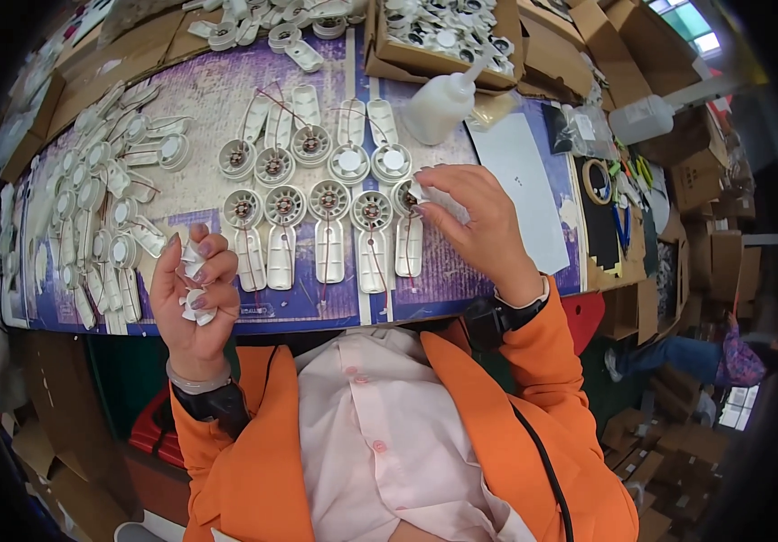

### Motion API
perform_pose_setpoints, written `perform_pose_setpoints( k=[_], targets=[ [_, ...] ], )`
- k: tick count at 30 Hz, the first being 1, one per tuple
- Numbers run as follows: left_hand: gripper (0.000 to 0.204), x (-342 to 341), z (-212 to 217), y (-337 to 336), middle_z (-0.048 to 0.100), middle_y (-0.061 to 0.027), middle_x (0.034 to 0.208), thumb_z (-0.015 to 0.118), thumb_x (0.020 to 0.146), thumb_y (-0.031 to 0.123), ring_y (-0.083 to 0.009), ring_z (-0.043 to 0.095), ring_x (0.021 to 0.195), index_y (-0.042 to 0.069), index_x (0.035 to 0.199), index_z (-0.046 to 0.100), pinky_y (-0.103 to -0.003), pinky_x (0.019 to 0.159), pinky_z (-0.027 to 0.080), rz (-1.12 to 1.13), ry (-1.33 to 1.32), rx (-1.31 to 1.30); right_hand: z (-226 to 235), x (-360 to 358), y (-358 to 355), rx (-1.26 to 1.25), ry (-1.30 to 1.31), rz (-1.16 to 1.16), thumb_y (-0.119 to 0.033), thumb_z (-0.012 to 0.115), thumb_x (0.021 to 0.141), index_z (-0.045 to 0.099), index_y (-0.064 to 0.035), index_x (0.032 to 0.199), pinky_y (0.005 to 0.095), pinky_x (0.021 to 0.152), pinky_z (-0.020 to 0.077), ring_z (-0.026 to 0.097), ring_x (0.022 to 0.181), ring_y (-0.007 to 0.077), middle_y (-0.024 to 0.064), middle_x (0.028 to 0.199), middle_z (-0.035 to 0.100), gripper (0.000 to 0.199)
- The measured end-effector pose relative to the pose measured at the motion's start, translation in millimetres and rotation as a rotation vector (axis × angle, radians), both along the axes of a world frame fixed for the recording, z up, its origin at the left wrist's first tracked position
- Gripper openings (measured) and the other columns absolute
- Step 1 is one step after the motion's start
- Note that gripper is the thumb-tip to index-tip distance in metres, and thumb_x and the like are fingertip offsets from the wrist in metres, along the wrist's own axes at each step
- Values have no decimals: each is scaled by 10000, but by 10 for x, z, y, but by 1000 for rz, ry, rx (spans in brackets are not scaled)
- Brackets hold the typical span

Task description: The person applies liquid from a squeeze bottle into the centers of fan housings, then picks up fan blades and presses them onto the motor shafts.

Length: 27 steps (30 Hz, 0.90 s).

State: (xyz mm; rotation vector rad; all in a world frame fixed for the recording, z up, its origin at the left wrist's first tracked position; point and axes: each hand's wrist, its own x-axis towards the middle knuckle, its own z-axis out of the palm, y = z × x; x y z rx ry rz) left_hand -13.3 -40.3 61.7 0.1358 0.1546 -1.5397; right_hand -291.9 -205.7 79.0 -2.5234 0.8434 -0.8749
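My left hand is raised at the table's front edge, its fingers curled around several small white pieces. My right hand pinches a similar white piece over the round end of the rightmost front-row fan housing. These housings are white plastic, each a round head with a flat handle and red wires. Most in the two rows show bare motors, like this front-row housing. Two in the back row have white round discs at the centre, one being this housing.
More assembled housings lie heaped at the left. A carton of small white parts stands at the back, with a squeeze bottle before it. White paper, a tape roll and pliers lie to the right.
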Motion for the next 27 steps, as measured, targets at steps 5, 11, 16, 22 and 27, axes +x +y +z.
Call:
perform_pose_setpoints(
  k=[5, 11, 16, 22, 27],
  targets=[
    [227, 27, -61, 55, 439, -52, 912, 415, 932, 206, -108, 406, 707, 24, 1060, 463, -199, 463, 397, 26, 7, 0, 203, 346, -129, -59, 45, 106, -87, 700, 722, 637, -82, 1010, 328, 776, 466, 581, 902, 245, 64, 946, 647, 295],
    [225, 21, -30, 137, 442, -56, 904, 424, 926, 208, -110, 406, 708, 30, 1058, 464, -195, 463, 395, 36, 7, -27, 232, 963, -447, -104, 214, 242, -155, 694, 739, 645, -115, 1004, 335, 724, 470, 574, 827, 244, 61, 881, 642, 273],
    [220, 122, -66, 254, 447, -58, 902, 429, 921, 202, -112, 406, 708, 33, 1056, 464, -197, 465, 393, 82, 5, -22, 36, 1130, -575, -120, 243, 280, -189, 688, 745, 650, -131, 1004, 339, 694, 472, 573, 798, 239, 50, 843, 638, 268],
    [212, 161, -102, 267, 448, -58, 905, 428, 921, 198, -112, 407, 710, 34, 1050, 463, -200, 468, 393, 84, 16, -27, 4, 1191, -555, -96, 328, 268, -200, 685, 745, 653, -154, 1010, 341, 669, 475, 578, 788, 233, 44, 814, 636, 270],
    [209, 149, -109, 260, 448, -60, 903, 432, 920, 196, -114, 409, 712, 35, 1050, 460, -200, 469, 393, 77, 32, -26, 48, 1190, -529, -69, 400, 224, -206, 688, 741, 653, -153, 1007, 349, 673, 474, 577, 790, 238, 54, 820, 637, 274]
  ],
)
